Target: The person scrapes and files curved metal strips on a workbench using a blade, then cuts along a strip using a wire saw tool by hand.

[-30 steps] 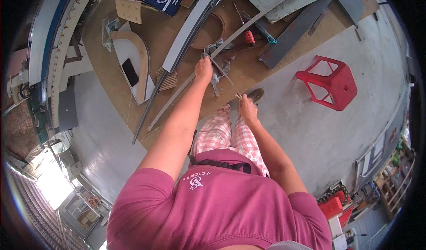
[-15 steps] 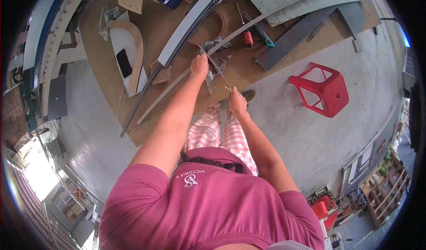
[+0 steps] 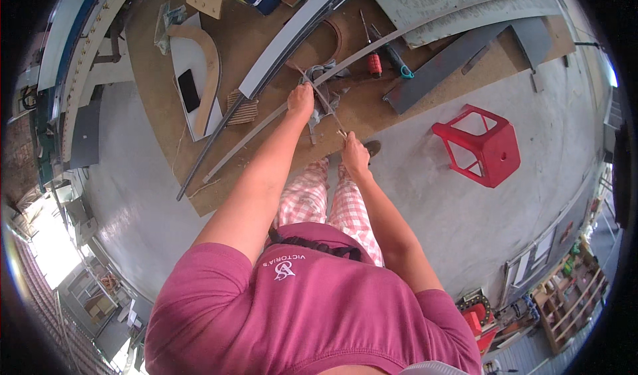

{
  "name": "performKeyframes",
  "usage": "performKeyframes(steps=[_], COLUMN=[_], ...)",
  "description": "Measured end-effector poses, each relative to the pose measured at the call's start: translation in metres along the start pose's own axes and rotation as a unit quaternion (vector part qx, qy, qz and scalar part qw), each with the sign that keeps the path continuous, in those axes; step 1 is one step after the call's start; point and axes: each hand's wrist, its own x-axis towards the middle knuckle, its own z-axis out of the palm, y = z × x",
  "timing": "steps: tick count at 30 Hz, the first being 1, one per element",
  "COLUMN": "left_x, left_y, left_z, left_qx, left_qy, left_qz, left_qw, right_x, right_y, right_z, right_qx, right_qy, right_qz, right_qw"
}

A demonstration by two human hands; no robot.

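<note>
My left hand point(image 3: 301, 100) is closed on a long, narrow grey strip point(image 3: 259, 130) that runs diagonally across the brown workbench point(image 3: 156, 109). Nearer the bench's front edge, my right hand point(image 3: 355, 154) is closed around the pale end of a thin, rod-like tool point(image 3: 325, 104). That tool slants up and left, crossing the strip just beside my left fingers; its exact kind is too small to make out. Around the crossing lies a grey metal clamp-like fixture point(image 3: 320, 119), partly hidden by my hand and the strip.
A red-handled screwdriver point(image 3: 375, 64) and a teal-handled tool point(image 3: 403, 68) lie beyond my hands. Dark metal panels point(image 3: 438, 76) are at the right, a phone point(image 3: 189, 90) and curved wooden piece point(image 3: 211, 69) at the left. A red stool point(image 3: 488, 145) stands on the floor.
The view has shifted slightly. The thin tool's far end now reaches farther past the strip, up and to the left. Both hands keep their grips.
</note>
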Motion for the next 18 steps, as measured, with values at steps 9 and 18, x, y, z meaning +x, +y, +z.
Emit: performKeyframes(steps=[9,18], left_x=[0.0014,-0.0003], left_y=[-0.003,0.0019], left_z=[0.0099,0.0055], left_qx=[0.015,0.011], left_qy=[0.019,0.025], left_qz=[-0.004,-0.021], left_qw=[1.0,0.999], right_x=[0.0034,0.0039], right_y=[0.003,0.0087], right_z=[-0.003,-0.0084], right_qx=[-0.01,-0.004], right_qy=[-0.003,-0.008], right_qz=[-0.003,-0.009], right_qw=[1.0,1.0])
